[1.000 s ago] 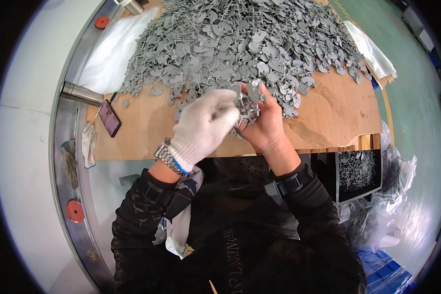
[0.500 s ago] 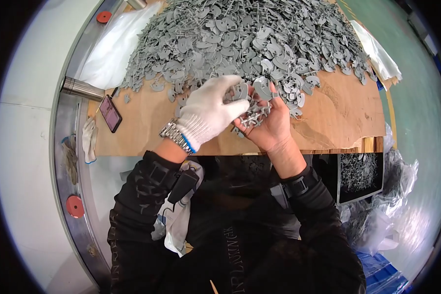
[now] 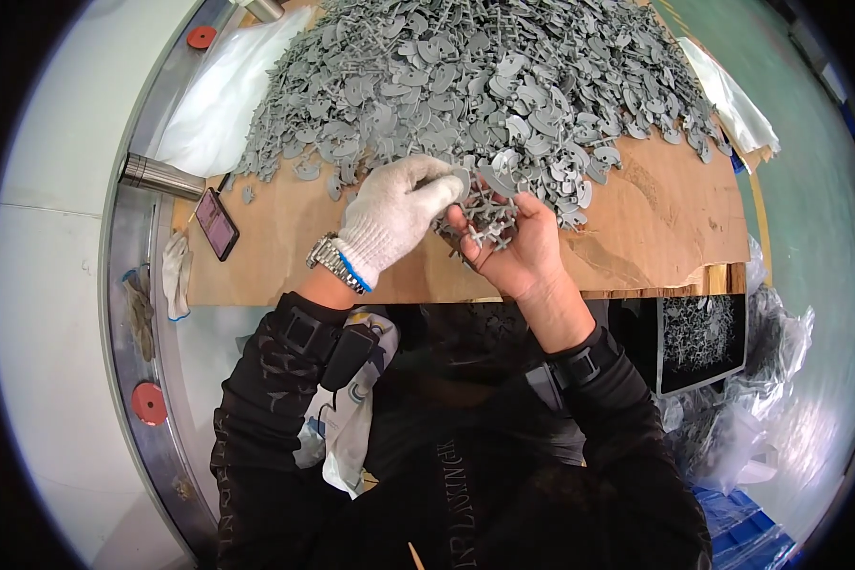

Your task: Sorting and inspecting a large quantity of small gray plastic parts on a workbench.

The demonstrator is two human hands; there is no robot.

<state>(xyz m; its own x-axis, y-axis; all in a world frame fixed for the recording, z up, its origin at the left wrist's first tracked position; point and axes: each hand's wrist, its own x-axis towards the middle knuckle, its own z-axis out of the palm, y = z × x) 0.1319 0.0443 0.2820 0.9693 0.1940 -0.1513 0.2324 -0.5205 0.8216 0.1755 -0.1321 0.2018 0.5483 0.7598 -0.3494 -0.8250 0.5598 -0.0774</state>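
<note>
My left hand, in a white knit glove, is closed with thumb and fingers pinched on a flat grey curved piece. Just to its right, my bare right hand is turned palm up with its fingers curled. Several small grey cross-shaped pieces rest in that palm. Another grey curved plate shows at the right fingertips, against the near edge of a large heap of grey plastic parts. The undersides of the held pieces are hidden by my fingers.
The heap covers the far part of a wooden board. At the left lie a phone, a metal cylinder and a spare white glove. Below the board's right edge sits a black box of grey cross-shaped pieces, beside clear plastic wrap.
My left hand has shifted slightly left and its pinch has closed tighter. The curved plate at my right fingertips has tipped lower, and more of the cross-shaped pieces in the palm shows.
</note>
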